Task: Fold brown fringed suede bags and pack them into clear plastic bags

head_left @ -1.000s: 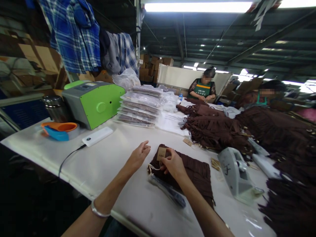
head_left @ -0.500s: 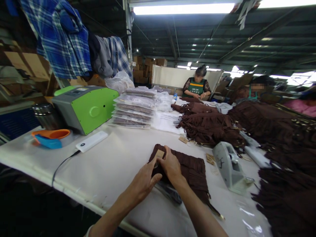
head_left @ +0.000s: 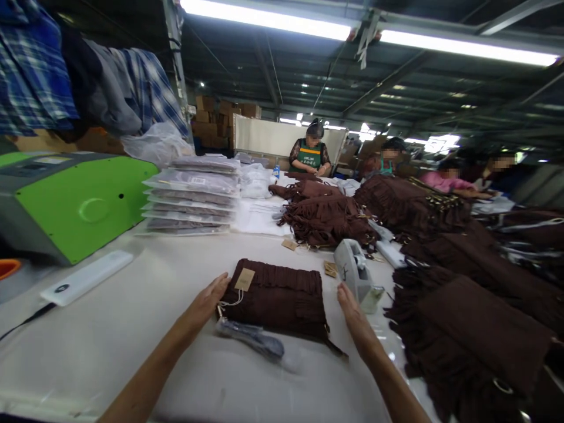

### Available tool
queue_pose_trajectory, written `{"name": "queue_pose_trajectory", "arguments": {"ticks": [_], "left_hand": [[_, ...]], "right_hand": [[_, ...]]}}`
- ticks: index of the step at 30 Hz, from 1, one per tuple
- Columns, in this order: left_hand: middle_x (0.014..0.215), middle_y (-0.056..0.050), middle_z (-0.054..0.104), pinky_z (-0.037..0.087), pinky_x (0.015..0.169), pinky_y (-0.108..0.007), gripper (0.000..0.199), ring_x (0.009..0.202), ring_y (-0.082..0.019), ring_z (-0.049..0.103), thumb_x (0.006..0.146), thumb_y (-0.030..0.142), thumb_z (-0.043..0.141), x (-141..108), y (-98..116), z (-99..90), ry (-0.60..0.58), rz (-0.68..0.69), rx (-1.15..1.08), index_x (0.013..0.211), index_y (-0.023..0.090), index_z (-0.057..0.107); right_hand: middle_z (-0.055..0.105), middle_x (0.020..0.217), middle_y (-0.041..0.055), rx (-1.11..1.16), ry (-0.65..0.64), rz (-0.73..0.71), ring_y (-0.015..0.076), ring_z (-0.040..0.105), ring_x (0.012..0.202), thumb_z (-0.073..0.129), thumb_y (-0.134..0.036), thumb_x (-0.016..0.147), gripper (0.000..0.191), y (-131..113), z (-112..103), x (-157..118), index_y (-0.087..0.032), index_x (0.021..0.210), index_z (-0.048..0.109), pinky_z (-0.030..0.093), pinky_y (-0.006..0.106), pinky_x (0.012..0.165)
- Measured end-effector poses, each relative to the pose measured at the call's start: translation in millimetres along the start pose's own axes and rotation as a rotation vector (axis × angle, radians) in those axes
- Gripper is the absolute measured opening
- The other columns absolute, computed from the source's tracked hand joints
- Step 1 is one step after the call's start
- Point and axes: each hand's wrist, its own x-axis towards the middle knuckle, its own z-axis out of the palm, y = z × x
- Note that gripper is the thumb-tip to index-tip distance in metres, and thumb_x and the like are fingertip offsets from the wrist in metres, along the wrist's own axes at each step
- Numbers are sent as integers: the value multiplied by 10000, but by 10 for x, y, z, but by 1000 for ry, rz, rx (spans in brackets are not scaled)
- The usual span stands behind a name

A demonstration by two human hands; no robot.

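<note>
A dark brown fringed pouch (head_left: 282, 299) lies flat on the white table in front of me. A tan paper tag (head_left: 245, 279) on a pale string rests on its upper left corner. Along the pouch's left edge is my left hand (head_left: 210, 301), open with fingers stretched out, seemingly touching it. To the right of the pouch my right hand (head_left: 356, 314) is held open, apart from it and near a grey tape dispenser (head_left: 355, 267). A strap wrapped in clear plastic (head_left: 251, 338) lies against the pouch's front edge.
Flat plastic-bagged goods (head_left: 191, 197) are stacked at the back left, beside a green and grey machine (head_left: 88, 202). A white power bank (head_left: 88, 277) lies before it. Brown fringed bags (head_left: 480, 329) pile up on the right. Co-workers sit farther back, one in a green apron (head_left: 309, 155).
Both hands have let go of the tag and moved apart to either side of the pouch. The tag now lies flat on the pouch. My view has turned right.
</note>
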Motion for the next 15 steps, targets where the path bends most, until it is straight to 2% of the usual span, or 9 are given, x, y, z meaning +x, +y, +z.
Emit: {"name": "queue_pose_trajectory", "arguments": {"ticks": [2, 4, 8, 11, 15], "left_hand": [[1482, -141, 395, 295, 1138, -410, 919, 1363, -279, 375, 798, 780, 340, -34, 3, 32, 26, 19, 102, 1440, 123, 350], [1482, -131, 396, 266, 1151, -415, 915, 1380, -278, 342, 801, 777, 332, -104, 13, 47, 48, 35, 160, 1429, 113, 373], [1479, -122, 403, 284, 1143, -425, 907, 1370, -284, 361, 811, 774, 308, -301, 8, 76, 57, 14, 182, 1430, 115, 378], [1471, -116, 418, 299, 1138, -426, 881, 1367, -286, 367, 822, 762, 309, -421, 9, 123, 85, 11, 192, 1425, 125, 391], [1459, -95, 442, 320, 1130, -430, 819, 1371, -284, 360, 837, 721, 347, -491, 29, 188, 130, 46, 242, 1417, 148, 416]], "right_hand": [[365, 1483, 217, 19, -104, 51, 298, 326, 1387, 256, -731, 839, 926, 3, 151, -15, -29, 1435, 353, 276, 461, 1127], [282, 1528, 199, 27, -177, 48, 271, 230, 1428, 247, -714, 851, 922, -83, 306, -10, -31, 1470, 271, 203, 443, 1158], [316, 1522, 164, -37, -234, -41, 238, 202, 1437, 250, -621, 900, 795, -225, 544, 0, -76, 1478, 264, 185, 423, 1167], [310, 1518, 187, -205, -199, -159, 275, 197, 1436, 318, -567, 911, 746, -218, 663, -31, -58, 1456, 311, 180, 464, 1162], [294, 1520, 207, -440, -44, -340, 310, 178, 1436, 405, -540, 909, 731, -220, 764, -86, -53, 1449, 327, 123, 532, 1154]]}}
